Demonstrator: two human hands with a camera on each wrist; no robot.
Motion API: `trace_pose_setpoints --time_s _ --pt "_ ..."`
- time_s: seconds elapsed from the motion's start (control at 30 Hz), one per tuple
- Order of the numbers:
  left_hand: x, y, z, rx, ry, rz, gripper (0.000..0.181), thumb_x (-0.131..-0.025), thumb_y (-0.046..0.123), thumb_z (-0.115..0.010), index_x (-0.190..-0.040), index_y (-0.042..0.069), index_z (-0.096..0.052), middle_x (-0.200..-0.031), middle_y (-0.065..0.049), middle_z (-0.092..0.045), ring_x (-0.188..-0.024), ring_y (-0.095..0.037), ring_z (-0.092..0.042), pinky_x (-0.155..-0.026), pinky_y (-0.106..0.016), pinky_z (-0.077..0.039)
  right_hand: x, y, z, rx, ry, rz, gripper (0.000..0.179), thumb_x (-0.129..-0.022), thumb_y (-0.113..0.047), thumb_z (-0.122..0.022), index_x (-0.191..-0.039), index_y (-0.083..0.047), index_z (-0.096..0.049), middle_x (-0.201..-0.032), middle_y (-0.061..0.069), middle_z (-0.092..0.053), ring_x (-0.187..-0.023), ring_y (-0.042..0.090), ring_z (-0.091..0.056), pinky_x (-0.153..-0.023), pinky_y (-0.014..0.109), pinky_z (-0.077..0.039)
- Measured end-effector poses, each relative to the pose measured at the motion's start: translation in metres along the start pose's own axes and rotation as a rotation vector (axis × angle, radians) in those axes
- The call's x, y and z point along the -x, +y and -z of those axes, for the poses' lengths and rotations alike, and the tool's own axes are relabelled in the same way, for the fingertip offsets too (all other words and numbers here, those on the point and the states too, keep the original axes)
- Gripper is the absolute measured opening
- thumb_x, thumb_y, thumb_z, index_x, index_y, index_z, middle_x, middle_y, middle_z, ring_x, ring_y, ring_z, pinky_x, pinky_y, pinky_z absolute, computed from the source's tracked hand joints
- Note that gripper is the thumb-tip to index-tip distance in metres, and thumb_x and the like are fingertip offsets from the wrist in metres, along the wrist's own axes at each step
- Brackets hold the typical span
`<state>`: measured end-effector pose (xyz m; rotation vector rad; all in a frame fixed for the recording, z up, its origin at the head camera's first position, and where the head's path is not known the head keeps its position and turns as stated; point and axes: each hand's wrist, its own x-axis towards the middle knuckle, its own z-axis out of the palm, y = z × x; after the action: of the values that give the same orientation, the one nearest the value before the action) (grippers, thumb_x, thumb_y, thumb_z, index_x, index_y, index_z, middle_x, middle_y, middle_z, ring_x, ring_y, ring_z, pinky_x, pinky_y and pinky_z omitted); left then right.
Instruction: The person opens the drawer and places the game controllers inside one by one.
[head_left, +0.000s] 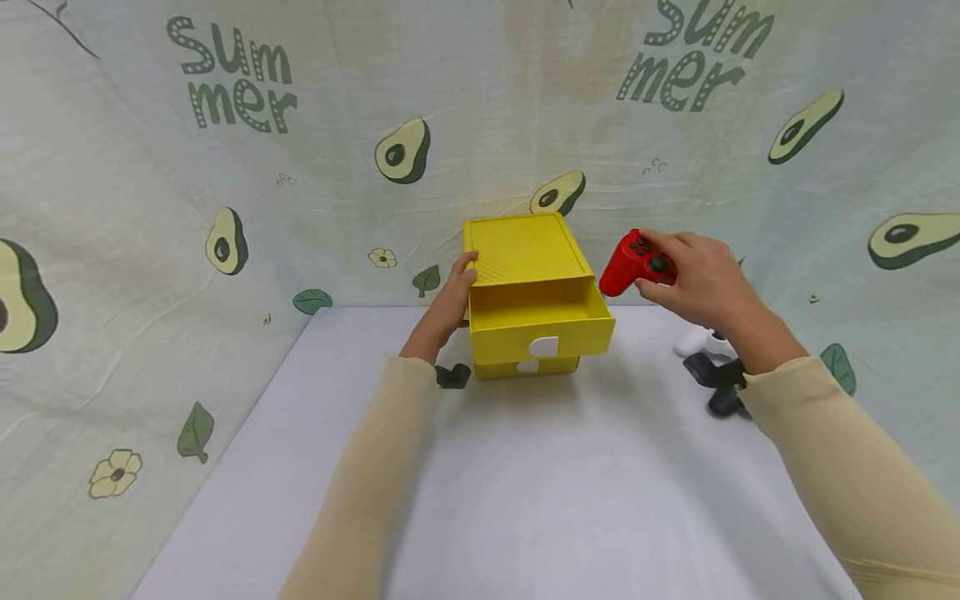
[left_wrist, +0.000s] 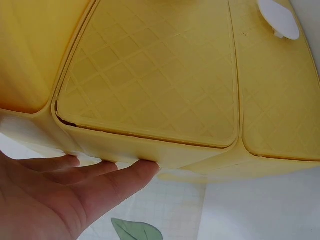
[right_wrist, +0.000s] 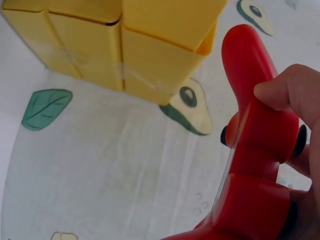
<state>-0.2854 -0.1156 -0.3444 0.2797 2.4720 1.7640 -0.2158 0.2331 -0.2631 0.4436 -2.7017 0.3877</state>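
Note:
A yellow drawer unit [head_left: 528,250] stands on the table with its top drawer [head_left: 542,337] pulled out. The drawer's inside shows bare in the head view. My left hand [head_left: 453,296] rests against the unit's left side, its fingers [left_wrist: 115,182] extended along the plastic in the left wrist view. To the right of the unit, my right hand [head_left: 697,275] holds a red game controller [head_left: 626,265] in the air by one end. The thumb presses on the red shell in the right wrist view, and part of the controller is hidden by that hand.
A white game controller [head_left: 692,342] and a black one [head_left: 723,402] lie on the table at the right, partly behind the right wrist. A printed cloth [head_left: 322,208] hangs behind the white table [head_left: 540,500].

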Motion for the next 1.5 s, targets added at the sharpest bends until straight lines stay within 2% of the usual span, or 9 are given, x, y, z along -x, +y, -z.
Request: trace_pose_setpoints --time_s 0.2,0.4,0.67,0.93,1.23,1.5 --pt "0.0 0.001 -0.001 0.022 -0.01 -0.005 0.046 -0.099 0.057 -0.027 -0.144 0.054 -0.017 -0.162 0.003 -0.012 -0.137 -0.036 -0.037 -0.099 -0.066 -0.041 -0.003 -0.012 0.005 -0.007 0.015 0.06 0.068 -0.087 -0.029 -0.067 -0.148 -0.014 -0.04 -0.13 0.025 -0.054 -0.11 0.043 -0.048 -0.087 0.057 -0.045" --pt "-0.001 0.001 -0.001 0.035 -0.015 0.0 0.045 -0.1 0.057 -0.026 -0.144 0.055 -0.017 -0.162 0.004 -0.011 -0.137 -0.035 -0.038 -0.099 -0.066 -0.041 -0.006 -0.024 0.006 -0.01 0.033 0.1 0.067 -0.087 -0.027 -0.067 -0.147 -0.014 -0.041 -0.13 0.024 -0.055 -0.111 0.042 -0.049 -0.089 0.058 -0.044" --pt "0.001 -0.002 0.0 0.026 -0.018 0.002 0.045 -0.1 0.058 -0.026 -0.144 0.057 -0.016 -0.162 0.004 -0.011 -0.137 -0.035 -0.038 -0.097 -0.065 -0.042 -0.01 -0.039 0.003 -0.009 0.044 0.119 0.069 -0.086 -0.026 -0.069 -0.148 -0.015 -0.041 -0.131 0.022 -0.055 -0.115 0.041 -0.047 -0.092 0.058 -0.044" --pt "-0.002 -0.002 0.001 -0.001 -0.021 -0.004 0.046 -0.098 0.06 -0.026 -0.143 0.058 -0.015 -0.162 0.001 -0.012 -0.134 -0.037 -0.04 -0.092 -0.064 -0.047 -0.014 -0.053 -0.001 -0.025 0.056 0.145 0.069 -0.085 -0.025 -0.071 -0.147 -0.016 -0.042 -0.131 0.02 -0.056 -0.118 0.04 -0.047 -0.102 0.061 -0.034" --pt "-0.003 -0.004 0.001 0.006 -0.022 0.007 0.046 -0.097 0.062 -0.027 -0.141 0.061 -0.016 -0.162 0.001 -0.013 -0.131 -0.037 -0.043 -0.086 -0.064 -0.05 -0.02 -0.069 -0.007 -0.043 0.046 0.183 0.069 -0.085 -0.028 -0.071 -0.147 -0.019 -0.042 -0.133 0.017 -0.055 -0.123 0.039 -0.045 -0.108 0.061 -0.029" --pt "-0.004 -0.005 0.002 0.013 -0.035 -0.009 0.048 -0.097 0.063 -0.025 -0.143 0.058 -0.015 -0.161 0.001 -0.012 -0.131 -0.038 -0.043 -0.087 -0.064 -0.049 -0.023 -0.082 -0.01 -0.051 0.027 0.209 0.069 -0.084 -0.031 -0.07 -0.147 -0.019 -0.042 -0.133 0.016 -0.054 -0.124 0.038 -0.045 -0.11 0.06 -0.027"
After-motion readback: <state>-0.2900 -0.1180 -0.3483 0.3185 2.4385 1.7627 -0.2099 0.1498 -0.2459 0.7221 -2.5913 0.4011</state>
